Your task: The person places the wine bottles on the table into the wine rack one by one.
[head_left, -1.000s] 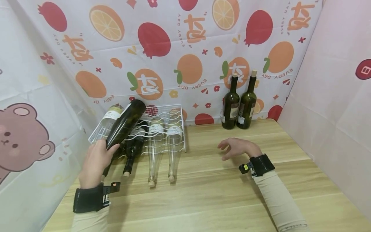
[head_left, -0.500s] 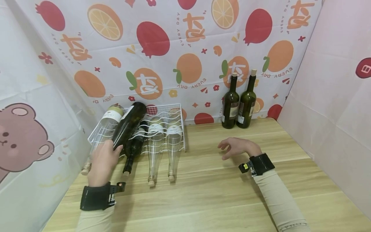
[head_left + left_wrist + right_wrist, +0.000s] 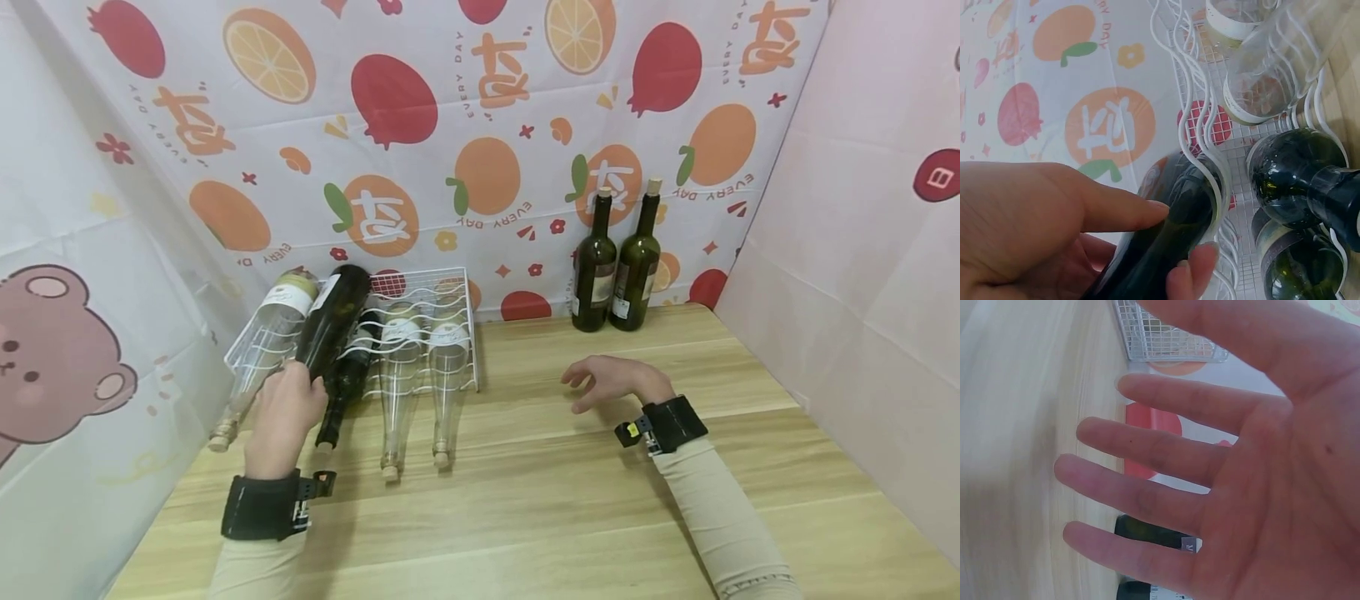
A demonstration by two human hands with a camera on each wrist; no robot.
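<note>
My left hand [image 3: 285, 417] grips a dark green wine bottle [image 3: 336, 317] near its neck end, thumb on one side and fingers on the other. The bottle slants with its base toward the back, over the white wire rack [image 3: 471, 333]. In the left wrist view, its base end [image 3: 1191, 187] lies against the rack's wavy upper wires. Lower in the rack lie another dark bottle [image 3: 351, 375] and clear bottles [image 3: 400, 383], corked necks facing me. My right hand [image 3: 609, 383] hovers over the table, holding nothing; its fingers are spread in the right wrist view.
Two corked green bottles [image 3: 594, 287] stand upright at the back right of the wooden table [image 3: 540, 492]. A clear bottle [image 3: 255, 375] slants at the rack's left side. Fruit-print cloth [image 3: 480, 100] hangs behind, with pale cloth at both sides.
My left hand has moved right and slightly forward with the bottle, whose base has come lower onto the rack. The clear bottle at the left has come into fuller view. The right hand stays put.
</note>
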